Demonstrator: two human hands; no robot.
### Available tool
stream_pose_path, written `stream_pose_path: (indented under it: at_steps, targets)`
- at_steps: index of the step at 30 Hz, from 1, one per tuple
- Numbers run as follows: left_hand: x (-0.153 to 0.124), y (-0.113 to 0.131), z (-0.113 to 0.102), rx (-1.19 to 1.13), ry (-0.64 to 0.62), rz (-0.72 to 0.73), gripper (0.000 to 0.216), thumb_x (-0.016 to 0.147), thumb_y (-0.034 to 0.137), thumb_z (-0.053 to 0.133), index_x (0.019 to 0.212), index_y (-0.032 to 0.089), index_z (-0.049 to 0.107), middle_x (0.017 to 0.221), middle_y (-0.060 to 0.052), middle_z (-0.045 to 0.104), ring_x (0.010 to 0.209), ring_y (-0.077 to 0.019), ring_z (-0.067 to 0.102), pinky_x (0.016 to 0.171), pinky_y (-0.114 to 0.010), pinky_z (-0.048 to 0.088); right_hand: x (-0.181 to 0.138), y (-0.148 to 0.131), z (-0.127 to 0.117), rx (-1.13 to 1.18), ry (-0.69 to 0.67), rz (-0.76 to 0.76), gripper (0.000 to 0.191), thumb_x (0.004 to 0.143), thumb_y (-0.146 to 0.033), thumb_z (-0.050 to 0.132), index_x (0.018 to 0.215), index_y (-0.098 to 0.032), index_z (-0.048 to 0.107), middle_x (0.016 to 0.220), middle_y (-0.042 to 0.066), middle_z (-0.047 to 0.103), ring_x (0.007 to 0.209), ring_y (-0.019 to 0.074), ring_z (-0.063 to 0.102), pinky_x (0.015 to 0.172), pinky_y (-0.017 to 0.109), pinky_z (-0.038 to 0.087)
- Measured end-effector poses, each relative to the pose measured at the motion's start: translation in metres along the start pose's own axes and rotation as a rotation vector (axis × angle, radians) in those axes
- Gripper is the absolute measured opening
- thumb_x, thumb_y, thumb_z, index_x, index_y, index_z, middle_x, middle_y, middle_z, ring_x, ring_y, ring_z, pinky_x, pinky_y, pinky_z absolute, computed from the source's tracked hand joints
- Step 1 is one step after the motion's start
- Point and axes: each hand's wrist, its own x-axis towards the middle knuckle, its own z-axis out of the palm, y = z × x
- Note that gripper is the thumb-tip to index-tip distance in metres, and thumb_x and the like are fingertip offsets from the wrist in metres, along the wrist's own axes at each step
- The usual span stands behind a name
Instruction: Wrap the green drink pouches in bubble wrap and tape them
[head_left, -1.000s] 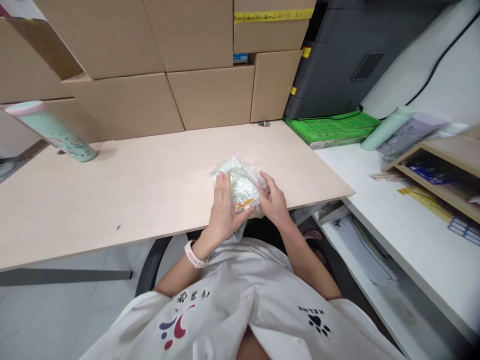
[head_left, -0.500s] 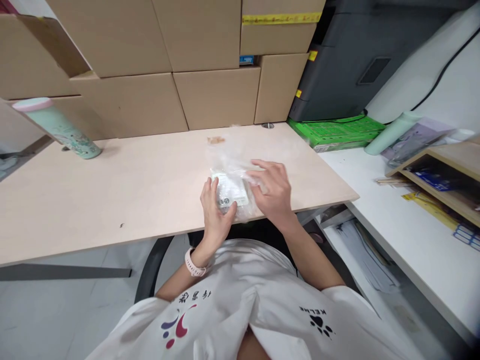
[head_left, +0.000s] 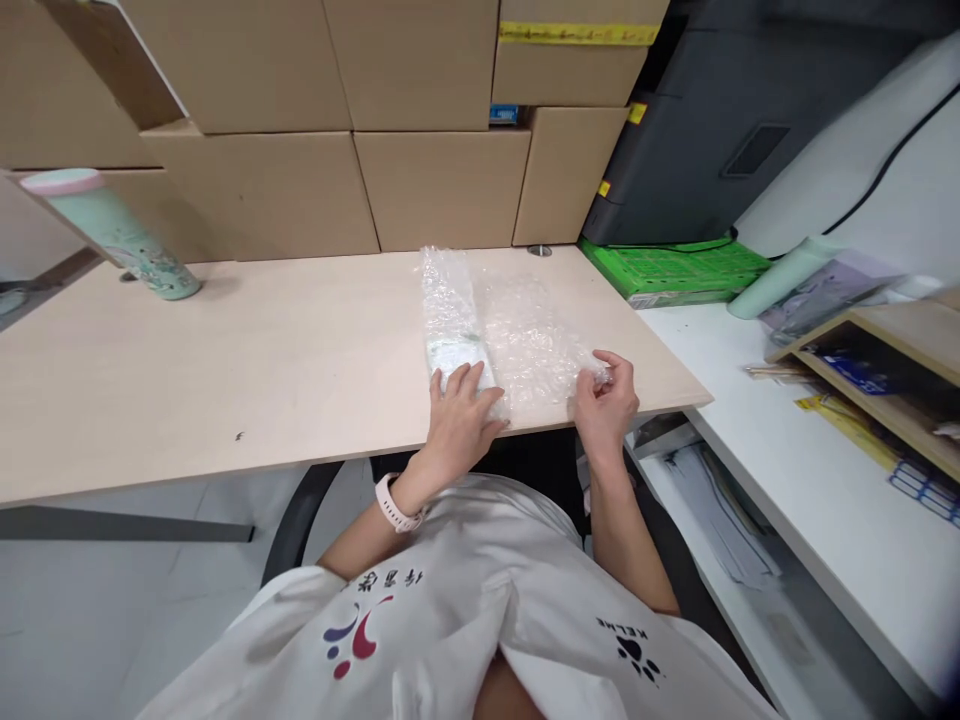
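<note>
A sheet of clear bubble wrap [head_left: 529, 330] lies spread on the table near its front edge. On its left part rests a flat, whitish packet [head_left: 454, 353], with a layer of the wrap seemingly over it. My left hand [head_left: 459, 418] presses on the packet's near end, fingers apart and laid flat, hiding much of it. At the right corner of the sheet, my right hand [head_left: 606, 402] pinches the wrap between thumb and fingers.
Stacked cardboard boxes [head_left: 442, 190] line the back of the table [head_left: 300, 370]. A pale green tumbler [head_left: 146, 245] stands at the left. To the right are a green box [head_left: 675, 268], a dark grey case [head_left: 697, 130] and a white side desk [head_left: 795, 450] with a wooden organizer [head_left: 892, 315].
My right hand has moved right, drawing the bubble wrap's edge out flat beside the packet. My left hand has shifted from the packet's left side onto its near end.
</note>
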Motion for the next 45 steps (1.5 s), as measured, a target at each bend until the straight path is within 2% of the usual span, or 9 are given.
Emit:
stream_pose_path:
  at_steps: [5, 10, 15, 23, 27, 32, 37, 40, 45]
  targets:
    - [0.000, -0.016, -0.009, 0.029, 0.040, -0.017, 0.019, 0.093, 0.030, 0.063, 0.107, 0.019, 0.068, 0.135, -0.016, 0.060, 0.124, -0.0330, 0.053, 0.101, -0.048, 0.046, 0.001, 0.004, 0.000, 0.018, -0.001, -0.024, 0.034, 0.085, -0.031, 0.053, 0.115, -0.019, 0.064, 0.079, 0.001, 0.062, 0.057, 0.0159, 0.049, 0.065, 0.031, 0.042]
    - [0.016, -0.007, -0.022, 0.190, -0.178, 0.254, 0.042, 0.087, 0.008, 0.054, 0.124, 0.025, 0.064, 0.145, -0.012, 0.053, 0.119, -0.0340, 0.054, 0.092, -0.051, 0.044, 0.002, 0.001, 0.003, 0.028, 0.007, -0.031, 0.033, 0.088, -0.033, 0.051, 0.114, -0.019, 0.065, 0.078, 0.001, 0.062, 0.057, 0.0157, 0.050, 0.065, 0.031, 0.042]
    - [0.038, 0.000, -0.028, 0.200, -0.265, 0.266, 0.018, 0.081, 0.010, 0.058, 0.094, 0.018, 0.068, 0.113, -0.015, 0.067, 0.104, -0.0329, 0.057, 0.082, -0.046, 0.043, 0.003, 0.003, 0.002, 0.041, 0.005, -0.011, 0.033, 0.086, -0.034, 0.054, 0.112, -0.018, 0.066, 0.074, -0.001, 0.059, 0.056, 0.0156, 0.049, 0.063, 0.030, 0.043]
    - [0.005, -0.046, -0.053, 0.064, 0.290, -0.058, 0.010, 0.084, 0.021, 0.058, 0.094, 0.023, 0.059, 0.119, -0.010, 0.066, 0.107, -0.0304, 0.055, 0.091, -0.044, 0.042, 0.026, 0.022, -0.015, -0.038, 0.216, -0.017, 0.033, 0.084, -0.028, 0.052, 0.111, -0.018, 0.068, 0.082, 0.002, 0.064, 0.058, 0.0154, 0.048, 0.065, 0.031, 0.043]
    - [-0.016, -0.062, -0.039, 0.072, 0.305, -0.217, 0.018, 0.083, 0.019, 0.058, 0.100, 0.021, 0.060, 0.106, -0.011, 0.069, 0.099, -0.0313, 0.058, 0.087, -0.045, 0.046, 0.039, 0.041, -0.034, -0.106, 0.341, 0.017, 0.035, 0.082, -0.025, 0.051, 0.112, -0.019, 0.068, 0.074, 0.000, 0.059, 0.057, 0.0165, 0.046, 0.064, 0.032, 0.043]
    - [-0.023, -0.057, -0.019, -0.280, 0.309, -0.318, 0.062, 0.085, 0.022, 0.057, 0.144, 0.019, 0.040, 0.130, -0.014, 0.061, 0.109, -0.0278, 0.061, 0.089, -0.042, 0.052, 0.053, 0.060, -0.059, -0.222, 0.411, 0.054, 0.035, 0.082, -0.020, 0.052, 0.112, -0.020, 0.069, 0.071, 0.005, 0.060, 0.065, 0.0240, 0.056, 0.073, 0.042, 0.046]
    - [-0.024, -0.054, -0.029, -0.188, 0.666, -0.373, 0.078, 0.086, 0.024, 0.059, 0.155, 0.016, 0.024, 0.158, -0.020, 0.033, 0.144, -0.0342, 0.037, 0.115, -0.051, 0.035, 0.054, 0.050, -0.072, -0.482, 0.437, -0.070, 0.052, 0.080, -0.025, 0.062, 0.131, -0.019, 0.060, 0.128, 0.022, 0.061, 0.120, 0.0423, 0.053, 0.098, 0.060, 0.039]
    - [-0.025, -0.051, -0.030, -0.098, 0.589, -0.213, 0.054, 0.091, 0.022, 0.055, 0.144, 0.018, 0.045, 0.152, -0.017, 0.046, 0.144, -0.0318, 0.038, 0.119, -0.052, 0.029, 0.036, 0.022, -0.058, -0.317, 0.242, -0.235, 0.042, 0.090, -0.028, 0.053, 0.130, -0.020, 0.060, 0.119, 0.015, 0.067, 0.115, 0.0346, 0.059, 0.102, 0.058, 0.042]
    - [-0.028, -0.042, -0.018, -0.113, 0.041, -0.030, 0.026, 0.093, 0.028, 0.058, 0.117, 0.019, 0.066, 0.127, -0.011, 0.069, 0.117, -0.0297, 0.060, 0.099, -0.047, 0.048, -0.009, -0.031, -0.008, -0.019, -0.527, -0.475, 0.043, 0.094, -0.039, 0.058, 0.134, -0.023, 0.058, 0.134, 0.012, 0.065, 0.123, 0.0287, 0.060, 0.103, 0.049, 0.047]
